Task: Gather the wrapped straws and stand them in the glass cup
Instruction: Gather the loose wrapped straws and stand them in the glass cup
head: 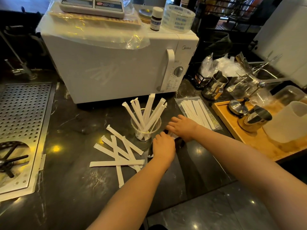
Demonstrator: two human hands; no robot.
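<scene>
A clear glass cup [157,124] stands on the dark counter in front of the microwave, with several white paper-wrapped straws [150,107] upright in it. More wrapped straws [118,151] lie crossed in a loose pile on the counter to the cup's left. My left hand [163,147] and my right hand [182,127] are together just right of the cup, both palm down. A little white wrapper shows between them and below my left hand, mostly hidden, so what each hand grips is unclear.
A white microwave [116,63] stands close behind the cup. A clear bag of wrapped straws [197,112] lies to the right, beside a wooden tray [249,138] with metal jugs. A perforated metal drain tray [21,117] is at the left.
</scene>
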